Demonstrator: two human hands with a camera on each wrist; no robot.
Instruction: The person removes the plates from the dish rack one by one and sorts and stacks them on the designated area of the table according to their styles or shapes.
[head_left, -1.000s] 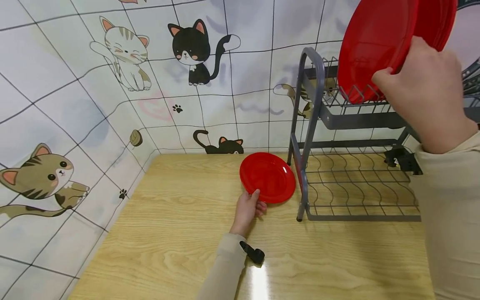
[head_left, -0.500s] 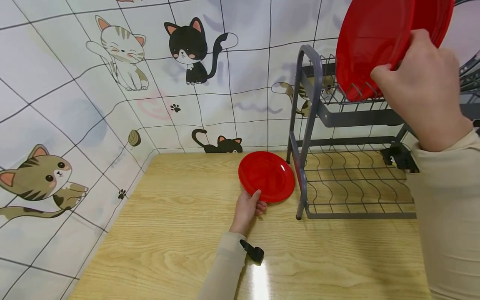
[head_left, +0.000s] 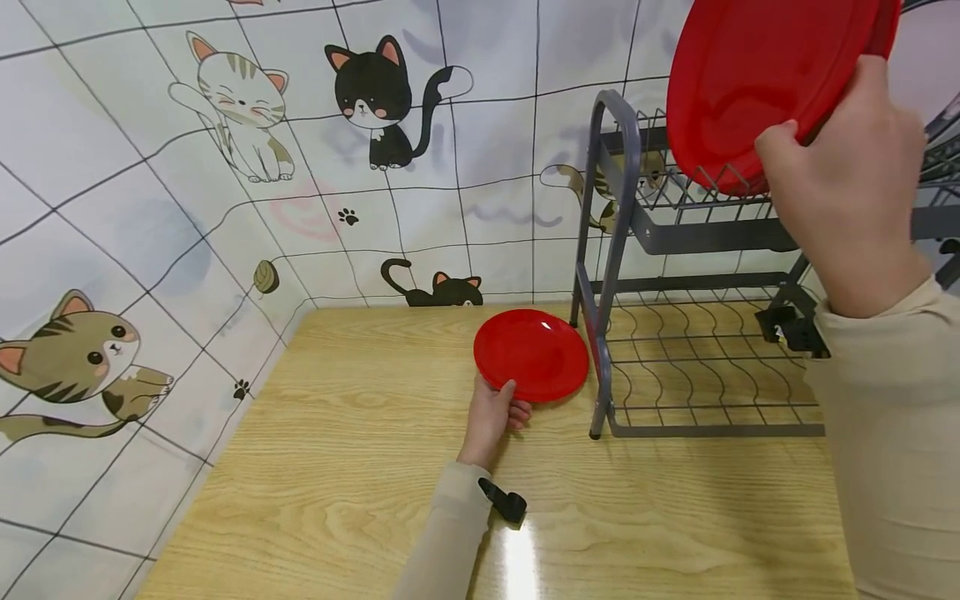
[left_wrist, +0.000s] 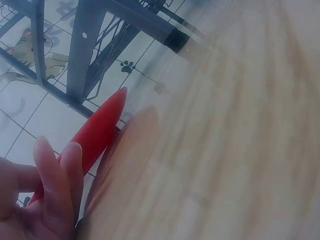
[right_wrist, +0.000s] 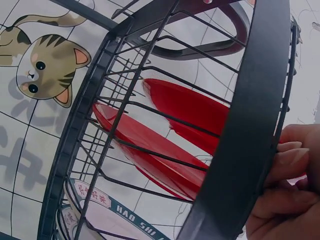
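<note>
With its thumb on the upper face and fingers at the underside, my left hand (head_left: pixel 491 421) holds a small red plate (head_left: pixel 531 356) by its near rim. In the left wrist view this plate (left_wrist: pixel 100 132) is tilted, near the table surface. My right hand (head_left: pixel 858 192) grips the right edge of a larger red plate (head_left: pixel 765 92), which stands on edge in the upper tier of a grey dish rack (head_left: pixel 720 239). A second red rim shows behind it. From below, the right wrist view shows red plates (right_wrist: pixel 150 145) between the rack wires; the right fingers (right_wrist: pixel 290 170) are partly hidden.
The rack's lower wire shelf (head_left: pixel 705 362) stands on the wooden table (head_left: pixel 337 458). Tiled walls with cat pictures (head_left: pixel 375 100) rise behind and at left. Pale dishware with printed lettering (right_wrist: pixel 120 215) sits in the upper tier.
The larger red plate has turned to face the camera more, covering most of the red plate behind it. My right wrist has shifted slightly. The small plate looks flatter in my left hand.
</note>
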